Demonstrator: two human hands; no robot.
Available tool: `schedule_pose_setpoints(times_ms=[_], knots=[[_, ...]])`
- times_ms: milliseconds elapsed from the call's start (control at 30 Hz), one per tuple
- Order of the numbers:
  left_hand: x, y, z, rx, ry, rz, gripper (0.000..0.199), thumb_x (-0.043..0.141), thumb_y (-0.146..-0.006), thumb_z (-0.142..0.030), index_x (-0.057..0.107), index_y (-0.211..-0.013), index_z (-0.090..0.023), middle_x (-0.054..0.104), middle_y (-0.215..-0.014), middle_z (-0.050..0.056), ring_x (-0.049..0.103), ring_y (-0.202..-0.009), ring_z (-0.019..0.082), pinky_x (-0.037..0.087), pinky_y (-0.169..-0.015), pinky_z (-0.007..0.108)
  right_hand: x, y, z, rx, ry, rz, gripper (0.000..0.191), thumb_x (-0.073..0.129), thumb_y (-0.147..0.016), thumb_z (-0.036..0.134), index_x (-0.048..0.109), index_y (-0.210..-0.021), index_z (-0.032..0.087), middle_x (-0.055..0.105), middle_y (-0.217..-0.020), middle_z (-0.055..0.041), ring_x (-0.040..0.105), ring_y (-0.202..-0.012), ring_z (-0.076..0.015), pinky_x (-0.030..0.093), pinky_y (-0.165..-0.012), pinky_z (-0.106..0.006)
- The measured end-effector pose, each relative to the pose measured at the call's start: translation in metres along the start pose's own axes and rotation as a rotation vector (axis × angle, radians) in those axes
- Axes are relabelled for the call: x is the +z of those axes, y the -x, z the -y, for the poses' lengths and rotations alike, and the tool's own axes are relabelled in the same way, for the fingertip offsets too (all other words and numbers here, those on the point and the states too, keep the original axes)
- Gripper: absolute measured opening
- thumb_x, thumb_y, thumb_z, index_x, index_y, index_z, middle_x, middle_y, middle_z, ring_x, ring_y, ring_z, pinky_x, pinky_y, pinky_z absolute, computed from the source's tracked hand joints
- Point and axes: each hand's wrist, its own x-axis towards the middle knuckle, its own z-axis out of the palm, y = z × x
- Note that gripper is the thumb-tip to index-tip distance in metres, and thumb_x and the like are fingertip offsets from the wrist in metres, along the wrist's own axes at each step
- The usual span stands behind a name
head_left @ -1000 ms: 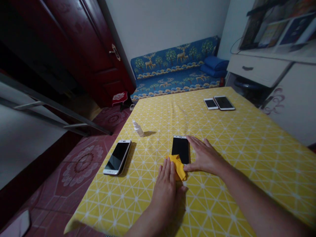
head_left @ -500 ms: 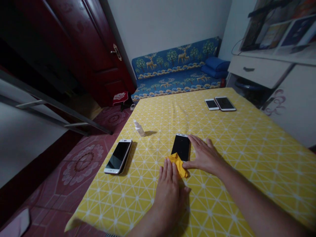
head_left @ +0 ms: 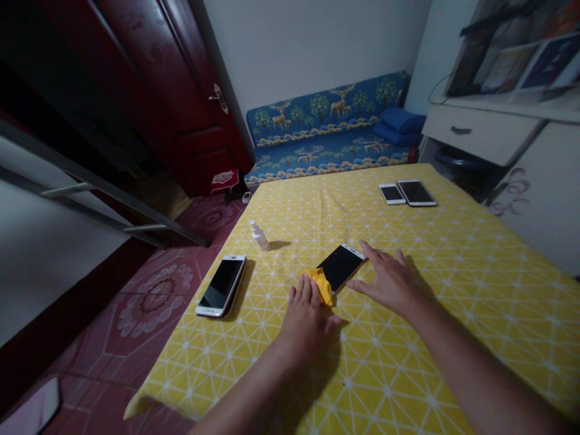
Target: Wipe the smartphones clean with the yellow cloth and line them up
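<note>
Where our left hand [head_left: 304, 315] rests: on yellow cloth [head_left: 321, 285], thumb apart.
Where our right hand [head_left: 390, 281] opens: beside the phone [head_left: 341, 266], fingers spread.

1. We see the orange-yellow cloth [head_left: 321, 286] as soft, creased fabric.
2. Our smartphone [head_left: 341, 267] shows a smooth, glossy screen.
3. Our tablecloth [head_left: 294, 208] looks matt.
4. We take the white bottle [head_left: 260, 237] for smooth plastic.
5. We see glossy door [head_left: 181, 90] panels and a shiny, metallic handle [head_left: 220, 99].
</note>
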Motion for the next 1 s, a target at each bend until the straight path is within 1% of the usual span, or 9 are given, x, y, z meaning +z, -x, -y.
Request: schedule_pose_setpoints(times_ms=[167, 333, 433, 500, 567, 633, 733, 833, 1000], knots=[[-0.009, -0.022, 0.013, 0.015, -0.003, -0.031, 0.074, 0.056, -0.092, -0.048, 0.031, -0.152, -0.013, 0.027, -0.161, 0.025, 0.017, -0.152, 0.041, 0.019, -0.119, 0.068, 0.009, -0.001, -0.015, 0.020, 0.002, -0.065, 0.076, 0.062, -0.082, 0.051, 0.033, -0.151, 0.035, 0.073, -0.118, -0.0061, 0.065, -0.114, -0.0320, 0.019, -0.117, -0.064], [-0.022, -0.046, 0.020, -0.026, -0.031, -0.007, 0.070, 0.054, -0.094, -0.044, 0.033, -0.151, -0.009, 0.026, -0.161, 0.026, 0.015, -0.153, 0.038, 0.017, -0.120, 0.065, 0.006, 0.001, -0.015, 0.037, -0.020, -0.086, 0.060, 0.063, -0.083, 0.042, 0.048, -0.141, 0.038, 0.075, -0.105, -0.0006, 0.069, -0.103, -0.0293, 0.019, -0.119, -0.060], [-0.028, -0.056, 0.026, -0.004, -0.031, -0.012, 0.069, 0.054, -0.095, -0.046, 0.034, -0.151, -0.011, 0.026, -0.162, 0.024, 0.017, -0.153, 0.035, 0.016, -0.121, 0.063, 0.002, 0.001, -0.012, 0.062, -0.015, -0.092, 0.057, 0.065, -0.081, 0.042, 0.055, -0.136, 0.034, 0.074, -0.112, -0.0042, 0.067, -0.107, -0.0312, 0.030, -0.114, -0.058], [-0.030, -0.058, 0.031, 0.023, -0.024, -0.017, 0.068, 0.053, -0.095, -0.046, 0.035, -0.151, -0.012, 0.026, -0.162, 0.022, 0.018, -0.153, 0.033, 0.015, -0.121, 0.062, 0.000, 0.000, -0.011, 0.067, -0.012, -0.086, 0.061, 0.068, -0.079, 0.044, 0.056, -0.137, 0.029, 0.068, -0.126, -0.0090, 0.063, -0.115, -0.0336, 0.039, -0.107, -0.054], [-0.029, -0.057, 0.035, 0.042, -0.017, -0.029, 0.067, 0.053, -0.096, -0.046, 0.036, -0.151, -0.013, 0.027, -0.162, 0.021, 0.018, -0.153, 0.032, 0.014, -0.122, 0.060, 0.000, -0.001, -0.011, 0.049, -0.028, -0.073, 0.068, 0.068, -0.078, 0.046, 0.052, -0.141, 0.027, 0.060, -0.140, -0.0110, 0.057, -0.125, -0.0348, 0.040, -0.106, -0.053], [-0.028, -0.056, 0.037, 0.049, -0.011, -0.044, 0.067, 0.054, -0.096, -0.046, 0.035, -0.152, -0.014, 0.027, -0.162, 0.020, 0.019, -0.153, 0.030, 0.014, -0.123, 0.059, 0.002, -0.003, -0.013, 0.020, -0.052, -0.045, 0.072, 0.067, -0.080, 0.048, 0.046, -0.145, 0.026, 0.056, -0.145, -0.0113, 0.054, -0.130, -0.0345, 0.037, -0.108, -0.055], [-0.026, -0.056, 0.038, 0.039, -0.012, -0.050, 0.069, 0.054, -0.096, -0.048, 0.034, -0.153, -0.015, 0.026, -0.163, 0.018, 0.018, -0.154, 0.028, 0.013, -0.124, 0.056, 0.005, -0.005, -0.017, 0.003, -0.047, -0.004, 0.071, 0.065, -0.082, 0.047, 0.044, -0.146, 0.023, 0.058, -0.143, -0.0129, 0.054, -0.129, -0.0343, 0.036, -0.107, -0.057], [-0.024, -0.060, 0.039, 0.026, -0.016, -0.055, 0.072, 0.053, -0.095, -0.051, 0.032, -0.154, -0.016, 0.024, -0.164, 0.016, 0.018, -0.154, 0.028, 0.012, -0.125, 0.055, 0.004, -0.006, -0.018, -0.014, -0.012, -0.018, 0.070, 0.067, -0.081, 0.044, 0.047, -0.144, 0.021, 0.061, -0.139, -0.0136, 0.057, -0.125, -0.0342, 0.038, -0.105, -0.055], [-0.025, -0.068, 0.041, 0.032, 0.032, -0.078, 0.069, 0.054, -0.095, -0.050, 0.033, -0.154, -0.019, 0.027, -0.164, 0.014, 0.021, -0.153, 0.028, 0.012, -0.124, 0.057, 0.004, -0.005, -0.016, -0.060, -0.017, -0.031, 0.076, 0.073, -0.076, 0.047, 0.049, -0.144, 0.021, 0.064, -0.131, -0.0133, 0.060, -0.117, -0.0345, 0.043, -0.101, -0.052]])
